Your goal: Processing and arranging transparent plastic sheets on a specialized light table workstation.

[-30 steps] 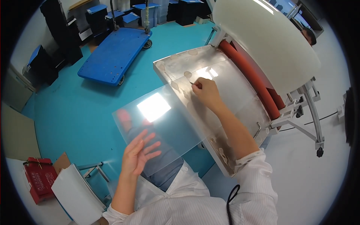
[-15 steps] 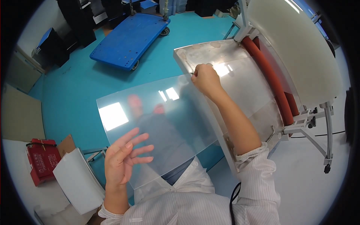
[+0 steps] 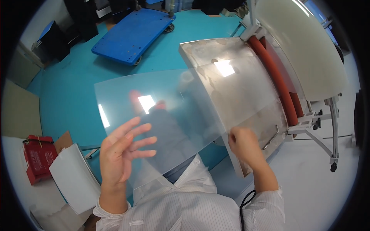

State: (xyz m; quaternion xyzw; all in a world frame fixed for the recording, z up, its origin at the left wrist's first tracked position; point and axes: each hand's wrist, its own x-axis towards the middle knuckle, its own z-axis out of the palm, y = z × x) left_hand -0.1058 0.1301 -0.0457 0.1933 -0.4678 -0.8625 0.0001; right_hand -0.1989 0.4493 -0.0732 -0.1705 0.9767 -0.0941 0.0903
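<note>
The left hand (image 3: 121, 152) is open, fingers spread and palm flat against the underside of a clear sheet (image 3: 173, 115), supporting its near left corner. The right hand (image 3: 244, 144) is closed, pinching the sheet at its near right edge. The sheet is held up in the air between the two hands, slightly bowed, with bright reflections of ceiling lights on it (the person's legs and shoes show through it, blurred). Its far right part lies over the metal plate (image 3: 216, 50) of a machine, reaching about to the middle of that plate; whether it touches the plate there I cannot tell. Along the plate's right edge runs a red roller (image 3: 275, 77), and above that stands a large cream lid (image 3: 304, 46), tilted open. The machine rests on a white frame (image 3: 331, 131) with a castor at its foot. On the turquoise floor (image 3: 65, 88) beyond the sheet stands a blue trolley (image 3: 131, 34). At the lower left lie a red box (image 3: 36, 158) and a white panel (image 3: 73, 177), just beside each other.
</note>
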